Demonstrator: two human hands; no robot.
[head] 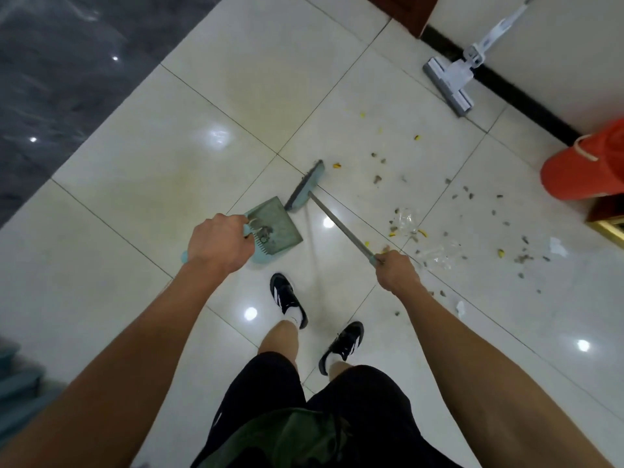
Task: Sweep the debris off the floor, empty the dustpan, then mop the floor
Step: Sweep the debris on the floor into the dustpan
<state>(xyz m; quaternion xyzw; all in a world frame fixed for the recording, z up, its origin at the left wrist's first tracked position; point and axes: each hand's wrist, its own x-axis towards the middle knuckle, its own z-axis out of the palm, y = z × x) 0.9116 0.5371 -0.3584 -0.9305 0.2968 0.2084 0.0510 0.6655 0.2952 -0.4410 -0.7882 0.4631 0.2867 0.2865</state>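
Observation:
My left hand (pixel 218 243) grips the handle of a teal dustpan (pixel 280 224) that holds a small clump of debris. My right hand (pixel 395 271) grips the top of the broom's grey handle (pixel 341 226). The teal broom head (pixel 305 185) rests on the white tile just beyond the dustpan's open edge. Scattered debris (pixel 472 204) of grey bits, yellow scraps and clear plastic pieces lies on the floor to the right of the broom. A white flat mop (pixel 452 82) leans against the far wall.
An orange bin (pixel 584 163) stands at the right by the wall. A black baseboard (pixel 506 86) runs along the wall. Dark marble flooring (pixel 67 79) borders the white tiles on the left. My feet in black shoes (pixel 288 298) stand just behind the dustpan.

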